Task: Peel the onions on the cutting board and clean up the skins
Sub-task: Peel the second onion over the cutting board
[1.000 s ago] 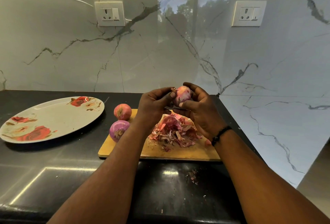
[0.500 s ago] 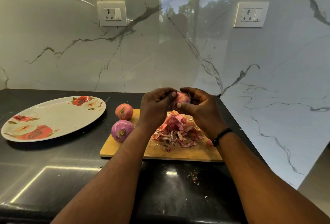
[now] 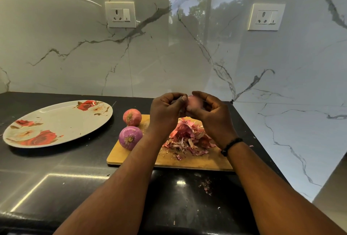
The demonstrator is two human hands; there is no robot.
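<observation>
Skin crumbs (image 3: 206, 188) on black tabletop (image 3: 75, 178), nearest me. Cutting board (image 3: 197, 162) beyond, skin pile (image 3: 189, 139) on its middle. Purple onion (image 3: 130, 137) on board's left edge, pink onion (image 3: 132, 117) just behind it at the far left corner. My hands raised over pile: right hand (image 3: 210, 114) curled round blurred onion (image 3: 194, 102); left hand (image 3: 165, 111) pinching at its top, thumb and fingers together. Floral plate (image 3: 56, 122) left, apart from board. Marble wall (image 3: 169, 56) behind, two sockets.
</observation>
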